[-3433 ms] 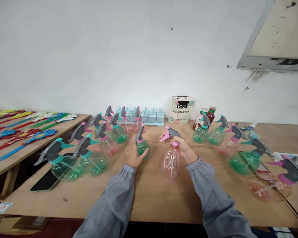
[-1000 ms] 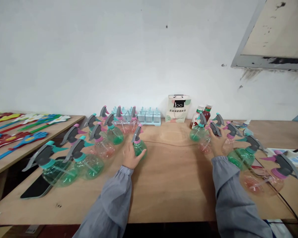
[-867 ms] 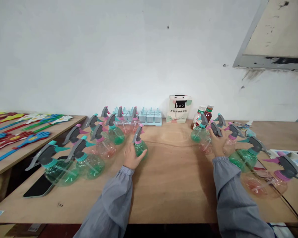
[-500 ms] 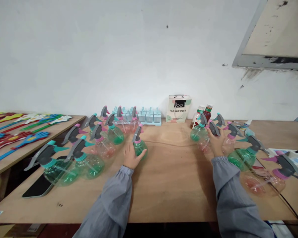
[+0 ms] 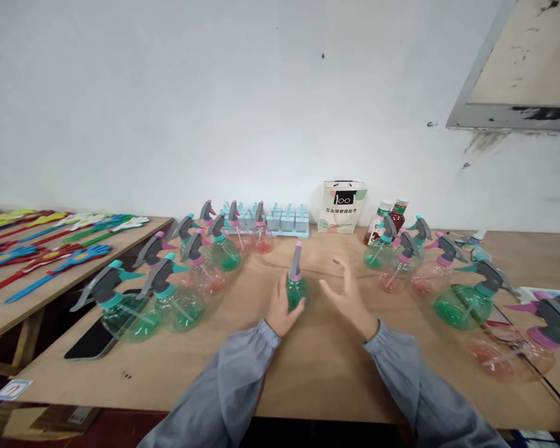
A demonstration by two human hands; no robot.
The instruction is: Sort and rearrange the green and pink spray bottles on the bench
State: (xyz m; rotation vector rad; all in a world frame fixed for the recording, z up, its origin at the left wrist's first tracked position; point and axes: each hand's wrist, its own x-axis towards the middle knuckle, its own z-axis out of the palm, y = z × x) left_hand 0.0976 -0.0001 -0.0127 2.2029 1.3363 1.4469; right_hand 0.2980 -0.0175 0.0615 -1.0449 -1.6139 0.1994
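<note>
At the middle of the table, my left hand (image 5: 282, 306) is wrapped round a green spray bottle (image 5: 297, 287) with a grey and pink trigger head. My right hand (image 5: 350, 302) is just to its right, fingers apart and nothing in them. On the left stand several green and pink spray bottles, among them a green one with a teal collar (image 5: 180, 306) and a pink one (image 5: 262, 239) at the back. On the right is another group, with a green spray bottle (image 5: 464, 305) and a pink spray bottle (image 5: 511, 356) nearest me.
Light blue popsicle moulds (image 5: 287, 222), a paper bag (image 5: 341, 208) and two sauce bottles (image 5: 397, 214) line the wall. A phone (image 5: 91, 339) lies at the left. Colourful hand-shaped sticks (image 5: 58, 270) cover the side table. A black cable (image 5: 548, 382) runs at the right edge.
My left hand has moved right with the green spray bottle, to the table's middle. My right hand has left the pink spray bottle in the right group and come over to the left, opened.
</note>
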